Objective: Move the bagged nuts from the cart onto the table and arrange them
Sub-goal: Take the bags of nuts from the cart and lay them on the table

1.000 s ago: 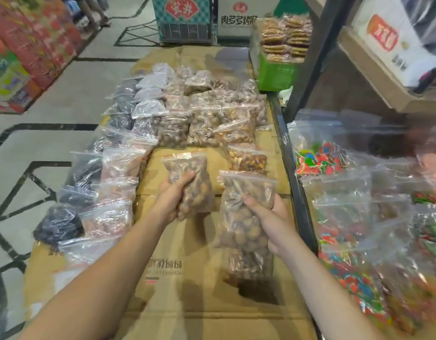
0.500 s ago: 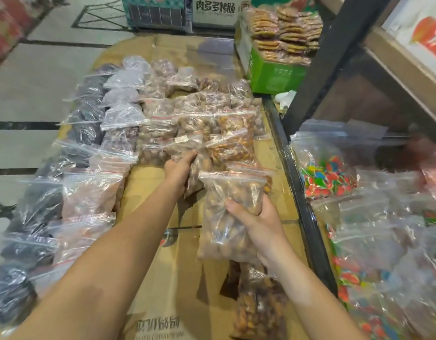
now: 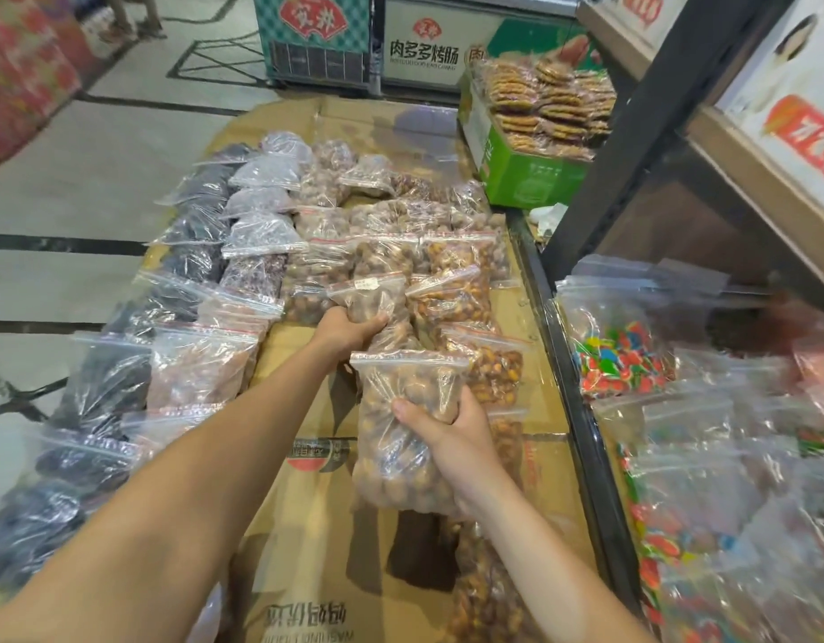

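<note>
My left hand (image 3: 345,329) grips a clear zip bag of brown nuts (image 3: 377,304) and holds it against the near end of a row of similar bags on the cardboard-covered table (image 3: 308,503). My right hand (image 3: 447,433) holds a second, fuller bag of nuts (image 3: 400,438) upright above the cardboard, nearer to me. Rows of bagged nuts (image 3: 391,252) fill the middle of the table, and bags of dark dried fruit (image 3: 187,252) line its left side. Another bag of amber nuts (image 3: 489,596) lies below my right forearm.
To the right, past a black rail (image 3: 581,433), lie clear bags of colourful candy (image 3: 618,359). A green box piled with packed biscuits (image 3: 540,113) stands at the table's far right. A dark shelf post (image 3: 632,141) rises beside it. Tiled floor lies to the left.
My left hand has carried its bag forward to the near end of the nut row. My right hand stays nearer me with its bag.
</note>
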`<act>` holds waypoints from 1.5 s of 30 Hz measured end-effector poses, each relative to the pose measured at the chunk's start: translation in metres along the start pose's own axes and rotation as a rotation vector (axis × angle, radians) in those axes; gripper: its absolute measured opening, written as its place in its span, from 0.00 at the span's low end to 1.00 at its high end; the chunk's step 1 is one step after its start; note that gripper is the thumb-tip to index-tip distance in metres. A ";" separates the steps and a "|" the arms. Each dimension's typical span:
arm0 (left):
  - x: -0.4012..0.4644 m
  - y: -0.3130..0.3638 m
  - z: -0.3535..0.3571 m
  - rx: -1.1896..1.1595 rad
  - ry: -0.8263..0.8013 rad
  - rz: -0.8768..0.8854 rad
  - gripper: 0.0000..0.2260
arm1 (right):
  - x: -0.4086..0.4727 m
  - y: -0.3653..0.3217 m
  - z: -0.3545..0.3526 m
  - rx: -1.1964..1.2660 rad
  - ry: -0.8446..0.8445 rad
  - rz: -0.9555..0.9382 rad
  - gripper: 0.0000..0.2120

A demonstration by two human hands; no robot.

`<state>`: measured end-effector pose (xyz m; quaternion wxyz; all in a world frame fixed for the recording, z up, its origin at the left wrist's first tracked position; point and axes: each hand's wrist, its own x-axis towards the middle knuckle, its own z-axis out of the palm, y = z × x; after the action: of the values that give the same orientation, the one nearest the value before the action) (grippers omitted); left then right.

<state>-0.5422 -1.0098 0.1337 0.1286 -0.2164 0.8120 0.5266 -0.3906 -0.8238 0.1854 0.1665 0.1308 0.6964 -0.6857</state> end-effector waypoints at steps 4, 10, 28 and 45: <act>-0.012 0.001 -0.020 -0.076 -0.006 0.041 0.15 | -0.002 -0.004 0.011 -0.035 0.032 0.011 0.25; -0.082 -0.019 -0.061 -0.166 0.139 0.043 0.15 | 0.032 -0.012 0.043 -0.077 0.095 0.071 0.33; -0.205 -0.098 -0.040 0.531 -0.007 0.315 0.26 | -0.015 0.000 0.083 -0.674 0.214 -0.178 0.29; -0.361 -0.076 0.107 0.904 -0.031 0.774 0.30 | -0.248 0.096 -0.124 -1.315 0.390 -0.131 0.31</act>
<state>-0.1919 -0.8609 0.1860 0.0184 0.1790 0.9736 0.1404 -0.1322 -0.6862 0.2000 0.0410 0.0815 0.9915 -0.0933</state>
